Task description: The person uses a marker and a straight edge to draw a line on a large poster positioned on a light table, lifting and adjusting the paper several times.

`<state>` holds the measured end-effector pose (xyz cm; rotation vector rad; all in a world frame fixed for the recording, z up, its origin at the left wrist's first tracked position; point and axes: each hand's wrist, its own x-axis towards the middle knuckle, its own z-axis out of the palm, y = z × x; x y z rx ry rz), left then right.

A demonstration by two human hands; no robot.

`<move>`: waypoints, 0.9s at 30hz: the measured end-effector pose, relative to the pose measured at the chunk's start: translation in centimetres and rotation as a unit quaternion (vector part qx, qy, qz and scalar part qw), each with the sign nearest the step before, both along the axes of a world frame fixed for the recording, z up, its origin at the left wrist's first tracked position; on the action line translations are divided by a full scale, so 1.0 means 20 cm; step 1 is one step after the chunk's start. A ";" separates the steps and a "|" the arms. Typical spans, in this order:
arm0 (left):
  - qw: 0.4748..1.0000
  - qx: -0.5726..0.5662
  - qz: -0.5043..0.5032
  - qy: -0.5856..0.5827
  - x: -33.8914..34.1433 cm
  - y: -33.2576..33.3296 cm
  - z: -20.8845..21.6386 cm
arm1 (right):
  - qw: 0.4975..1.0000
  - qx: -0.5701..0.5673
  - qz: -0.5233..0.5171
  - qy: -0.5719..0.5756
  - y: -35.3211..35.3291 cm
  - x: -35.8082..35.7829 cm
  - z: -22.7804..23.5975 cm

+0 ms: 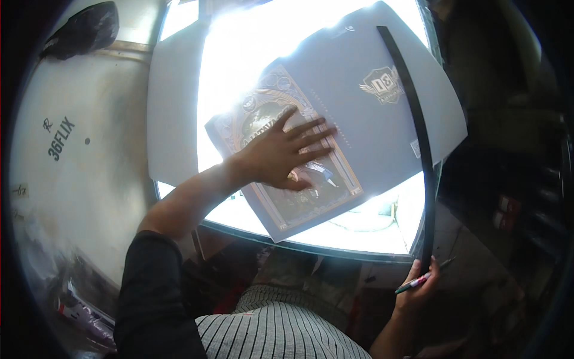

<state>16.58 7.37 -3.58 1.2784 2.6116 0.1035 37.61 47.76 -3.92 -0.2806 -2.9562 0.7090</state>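
My left hand (286,151) rests with fingers spread on a dark blue printed cover sheet (359,134), over its ornate framed picture panel. A winged emblem is printed on the sheet's right half. At the lower right, my right hand (420,282) is closed around the near end of a long, thin black strip (412,107) that looks like a straightedge. A slim pen (412,283) is held in the same hand, crosswise to the strip. The strip runs up over the right part of the sheet and appears slightly bent, perhaps by the lens.
Under the sheet is a brightly lit glass-topped table (371,221); its glare washes out the far side. A plain grey sheet (173,107) lies along its left edge. Further left stands a pale surface (89,179) with a black plastic bag (86,30) at its far end.
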 end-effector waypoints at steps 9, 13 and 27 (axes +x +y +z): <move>0.931 0.072 0.327 0.143 -0.18 -0.03 -0.05 | 0.990 -0.086 0.104 -0.029 -0.23 -0.03 0.07; 0.919 0.141 0.346 0.124 -0.22 -0.03 -0.06 | 0.985 -0.076 0.151 0.023 -0.26 -0.06 0.01; 0.921 0.125 0.347 0.127 -0.25 -0.02 -0.12 | 0.975 0.026 0.219 0.014 -0.09 -0.15 0.04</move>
